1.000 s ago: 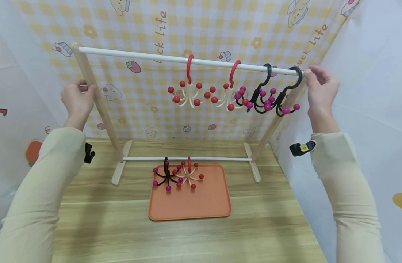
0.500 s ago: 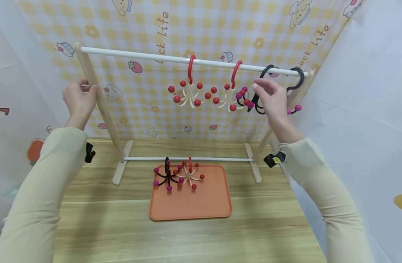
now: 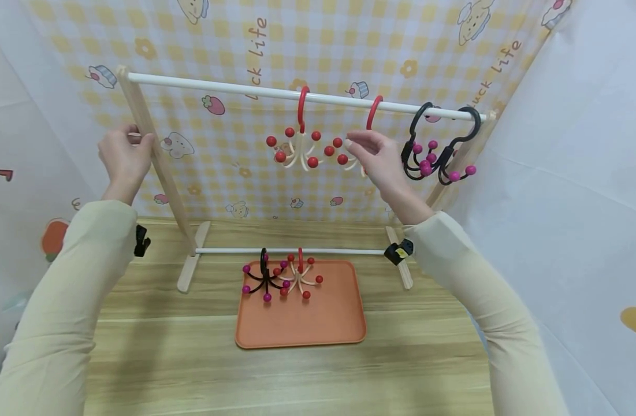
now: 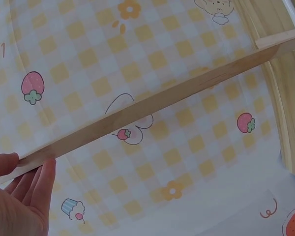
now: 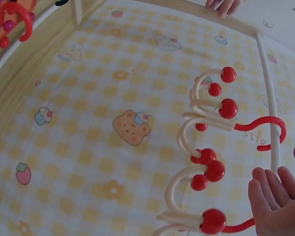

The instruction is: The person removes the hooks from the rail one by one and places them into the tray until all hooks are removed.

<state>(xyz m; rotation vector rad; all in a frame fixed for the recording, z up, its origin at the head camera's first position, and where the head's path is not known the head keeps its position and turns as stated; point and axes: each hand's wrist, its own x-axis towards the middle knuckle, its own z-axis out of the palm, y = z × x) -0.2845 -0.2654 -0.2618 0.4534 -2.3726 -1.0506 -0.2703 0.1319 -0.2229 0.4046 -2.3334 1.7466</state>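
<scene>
My left hand [image 3: 124, 159] holds the left wooden post [image 3: 164, 179] of a rack; the left wrist view shows thumb and fingers on either side of it. My right hand [image 3: 377, 162], thumb apart from the fingers, is beside a cream octopus-style hanger with a red hook [image 3: 374, 112] and red ball tips, partly hiding it. In the right wrist view the fingers [image 5: 265, 194] hold nothing. Another such hanger [image 3: 300, 151] hangs to its left on the white top rail [image 3: 208, 86]. Two black hangers [image 3: 407, 153] with magenta balls hang at the right end.
An orange tray [image 3: 318, 323] lies on the wooden table [image 3: 193, 358], holding a black hanger [image 3: 266, 278] and a cream one [image 3: 298, 277]. The rack's lower white bar [image 3: 349, 251] runs behind it. A yellow checked cloth [image 3: 276, 190] forms the backdrop.
My right hand has moved left from the right end of the top rail, past the black hangers, to the cream hanger. The left hand stays on its post.
</scene>
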